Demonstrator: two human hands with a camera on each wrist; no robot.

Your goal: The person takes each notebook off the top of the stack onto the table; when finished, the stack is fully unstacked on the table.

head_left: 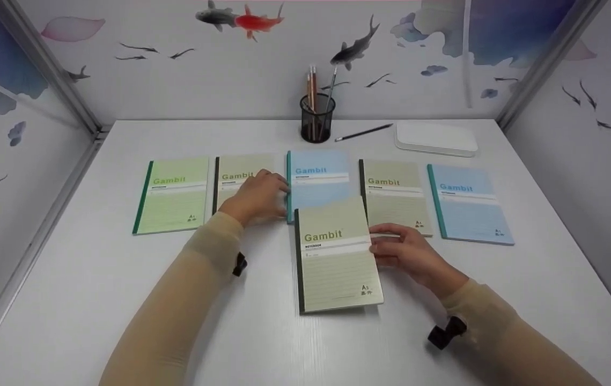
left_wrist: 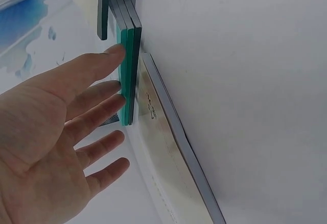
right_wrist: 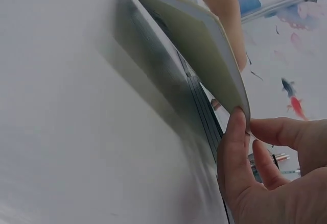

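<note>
Sleeves (head_left: 179, 305) up closest, then the tan notebook (head_left: 337, 273), right hand (head_left: 412, 254) pinching its 3 o'clock edge, prob tilted to clear the blue-topped stack (head_left: 320, 188) at 12; left hand (head_left: 258, 195) spread by the stack's spine (left_wrist: 130, 81), maybe steadying it.

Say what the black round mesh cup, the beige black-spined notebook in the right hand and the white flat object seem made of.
Black round mesh cup: probably coated metal; pencils show through its wall. Beige black-spined notebook: matte, likely card-covered paper, judging by its page edges. White flat object: perhaps smooth plastic, from its rounded corners.
</note>
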